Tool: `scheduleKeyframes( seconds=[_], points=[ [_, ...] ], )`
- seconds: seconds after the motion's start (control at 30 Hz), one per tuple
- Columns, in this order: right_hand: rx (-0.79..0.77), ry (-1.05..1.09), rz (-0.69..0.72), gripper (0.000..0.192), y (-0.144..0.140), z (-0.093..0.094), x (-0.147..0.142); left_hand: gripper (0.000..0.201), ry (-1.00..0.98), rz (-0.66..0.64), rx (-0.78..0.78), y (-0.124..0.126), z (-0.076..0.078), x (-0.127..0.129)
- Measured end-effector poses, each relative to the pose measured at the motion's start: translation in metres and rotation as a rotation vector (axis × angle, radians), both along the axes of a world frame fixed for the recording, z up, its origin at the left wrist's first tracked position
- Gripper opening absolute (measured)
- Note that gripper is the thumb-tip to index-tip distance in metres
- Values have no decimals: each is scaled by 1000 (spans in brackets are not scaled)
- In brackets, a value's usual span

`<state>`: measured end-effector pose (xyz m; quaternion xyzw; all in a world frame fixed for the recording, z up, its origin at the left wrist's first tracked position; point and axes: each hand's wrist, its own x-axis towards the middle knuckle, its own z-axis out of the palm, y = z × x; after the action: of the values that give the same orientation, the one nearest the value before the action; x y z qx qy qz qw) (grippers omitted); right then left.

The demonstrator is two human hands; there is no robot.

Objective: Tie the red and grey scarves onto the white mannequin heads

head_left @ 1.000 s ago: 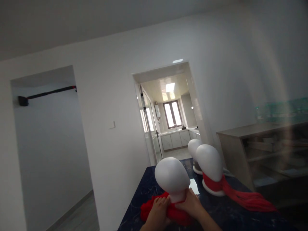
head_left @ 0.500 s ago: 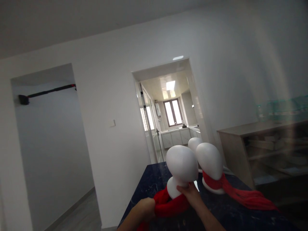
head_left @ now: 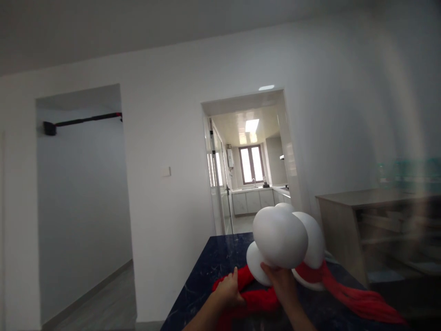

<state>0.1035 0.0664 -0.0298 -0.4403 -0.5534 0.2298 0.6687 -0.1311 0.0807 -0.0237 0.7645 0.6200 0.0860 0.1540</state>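
Head view: right hand [head_left: 283, 281] grips the neck of the tilted white head form [head_left: 279, 238] above the dark counter [head_left: 203, 276], left hand [head_left: 229, 289] clenched on the red scarf [head_left: 257, 301] below it; form looks light, rigid, smooth—hold at neck; scarf soft, limp.

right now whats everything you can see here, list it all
mannequin head: 1, white, tilted, gripped at the neck by the right hand
other mannequin heads: 2, white, behind it on the table
scarf: 1, red, under the tilted head, left hand on it
second scarf: 1, red, around a rear head, trailing right
table: 1, dark blue marbled
shelf unit: 1, grey-brown, right
doorways: 2, in the white wall
left hand: 1, on the scarf
right hand: 1, on the neck
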Motion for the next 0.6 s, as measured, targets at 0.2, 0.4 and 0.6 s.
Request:
scheduleKeyframes(
  seconds=[0.2, 0.4, 0.6],
  points=[
    [-12, 27, -106, 81, -4, 2, 0, 44, -80, -17, -189, 5, 18, -11],
    [-74, 206, -51, 94, -10, 13, -6, 26, -513, -117, -440, -5, 70, -63],
    [-42, 268, -10, 91, -10, 12, -10, 30, -1215, -42, -429, -4, 102, -103]
  ],
)
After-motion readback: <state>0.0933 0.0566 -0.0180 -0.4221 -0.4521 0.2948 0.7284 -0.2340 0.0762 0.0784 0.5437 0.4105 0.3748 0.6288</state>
